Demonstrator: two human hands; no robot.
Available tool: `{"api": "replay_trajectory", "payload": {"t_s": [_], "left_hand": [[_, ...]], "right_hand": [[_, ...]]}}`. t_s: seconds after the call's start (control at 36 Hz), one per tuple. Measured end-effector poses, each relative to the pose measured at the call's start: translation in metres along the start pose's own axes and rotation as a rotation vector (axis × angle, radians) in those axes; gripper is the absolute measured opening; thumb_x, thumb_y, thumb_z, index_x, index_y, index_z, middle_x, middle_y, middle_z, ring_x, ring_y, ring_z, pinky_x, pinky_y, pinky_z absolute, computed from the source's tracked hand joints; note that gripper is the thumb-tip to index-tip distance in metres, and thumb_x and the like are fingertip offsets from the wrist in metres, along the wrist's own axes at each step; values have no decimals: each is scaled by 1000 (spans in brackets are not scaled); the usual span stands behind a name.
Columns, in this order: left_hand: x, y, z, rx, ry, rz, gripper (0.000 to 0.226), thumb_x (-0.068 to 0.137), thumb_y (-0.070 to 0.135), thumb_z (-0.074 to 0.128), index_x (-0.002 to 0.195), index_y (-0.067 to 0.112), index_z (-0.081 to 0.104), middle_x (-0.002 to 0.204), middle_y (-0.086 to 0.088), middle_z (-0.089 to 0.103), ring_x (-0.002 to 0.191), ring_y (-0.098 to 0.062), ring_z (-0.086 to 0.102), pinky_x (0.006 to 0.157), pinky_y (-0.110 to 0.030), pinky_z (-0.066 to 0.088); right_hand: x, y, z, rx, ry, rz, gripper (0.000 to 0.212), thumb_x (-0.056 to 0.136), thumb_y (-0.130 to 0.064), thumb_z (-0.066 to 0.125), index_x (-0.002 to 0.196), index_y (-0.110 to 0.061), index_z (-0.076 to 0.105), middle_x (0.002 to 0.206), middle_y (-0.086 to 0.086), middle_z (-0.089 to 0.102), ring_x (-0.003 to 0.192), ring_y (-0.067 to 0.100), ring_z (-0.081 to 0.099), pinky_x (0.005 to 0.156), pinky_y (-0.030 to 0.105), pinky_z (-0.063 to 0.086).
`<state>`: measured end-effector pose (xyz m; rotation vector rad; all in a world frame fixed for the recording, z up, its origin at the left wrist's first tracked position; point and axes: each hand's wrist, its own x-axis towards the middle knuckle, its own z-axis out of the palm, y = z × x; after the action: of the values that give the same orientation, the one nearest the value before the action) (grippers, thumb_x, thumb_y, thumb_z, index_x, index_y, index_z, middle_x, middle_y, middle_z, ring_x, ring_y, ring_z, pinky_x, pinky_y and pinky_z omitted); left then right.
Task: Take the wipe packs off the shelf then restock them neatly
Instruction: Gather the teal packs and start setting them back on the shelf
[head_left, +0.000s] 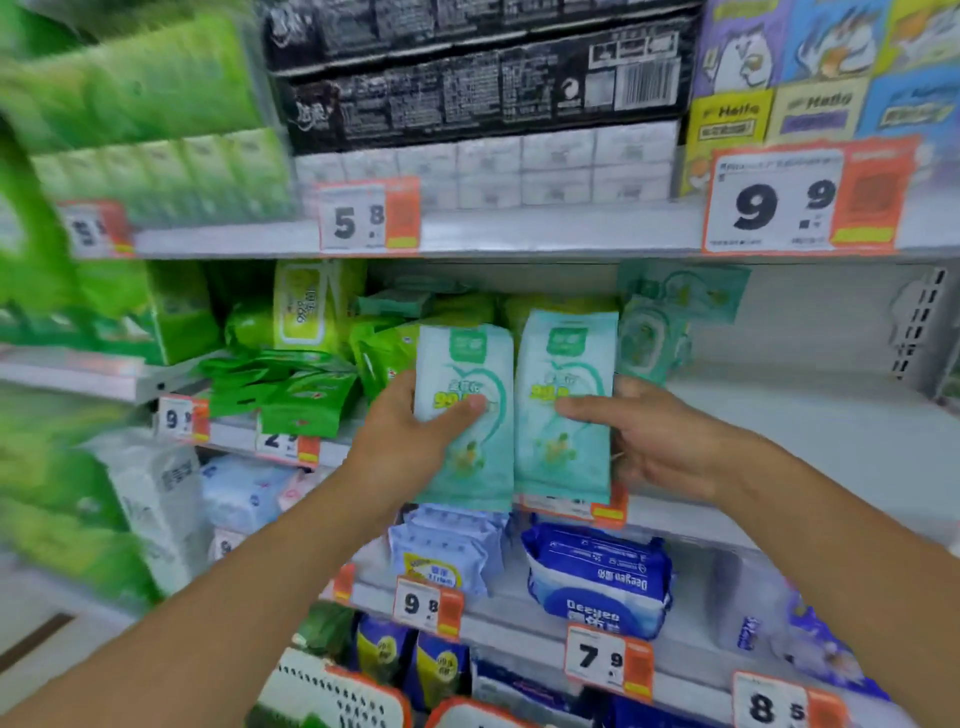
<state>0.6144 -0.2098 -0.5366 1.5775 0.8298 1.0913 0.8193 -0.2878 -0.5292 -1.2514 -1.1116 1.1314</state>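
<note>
Two mint wipe packs (511, 410) stand upright, side by side at the shelf (779, 415) front edge; your left hand (410, 441) clamps one, right hand (660, 441) the other, bare shelf rightward.

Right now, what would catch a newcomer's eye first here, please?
Two mint-green wipe packs stand upright side by side at centre: the left hand holds the left pack, the right hand the right pack. Above right, a big 9.9 price tag hangs on the upper shelf edge.
</note>
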Motion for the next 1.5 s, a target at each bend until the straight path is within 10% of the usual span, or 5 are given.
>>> {"api": "replay_trajectory", "payload": {"t_s": [0.14,0.64,0.89,1.08,1.5], "left_hand": [[-59,-20,-27,-211,-60,-277,30,91,6,65,120,12,64,108,-10,75,100,-33,71,87,-58,55],[-127,-85,-45,-131,-358,-627,57,80,-24,55,128,7,60,114,-13,73,105,-31,70,92,-53,54],[-129,-95,-46,732,-631,-529,62,80,49,75,130,20,51,109,-4,70,93,-19,69,75,-31,54],[-7,8,32,689,-340,419,29,88,41,70,113,28,65,102,7,69,98,-9,65,84,-28,52],[112,-16,109,1431,-838,-151,94,78,84,43,155,44,8,164,14,14,147,-16,25,113,-27,22]], "right_hand": [[-39,40,31,21,-71,69,24,93,-15,63,116,-11,68,98,10,76,65,17,71,41,20,46],[-111,124,47,-39,-63,406,39,87,-14,71,126,-15,65,118,9,73,121,35,62,110,57,40],[-107,127,20,-821,-382,658,39,97,-38,62,122,-9,54,110,13,71,78,33,74,43,24,34],[-39,15,-32,-675,500,-274,9,81,-14,75,79,-15,67,67,8,69,52,19,62,46,22,43],[177,41,-180,-175,878,-66,145,29,-35,100,147,-23,16,138,1,43,126,21,48,106,39,46]]}}
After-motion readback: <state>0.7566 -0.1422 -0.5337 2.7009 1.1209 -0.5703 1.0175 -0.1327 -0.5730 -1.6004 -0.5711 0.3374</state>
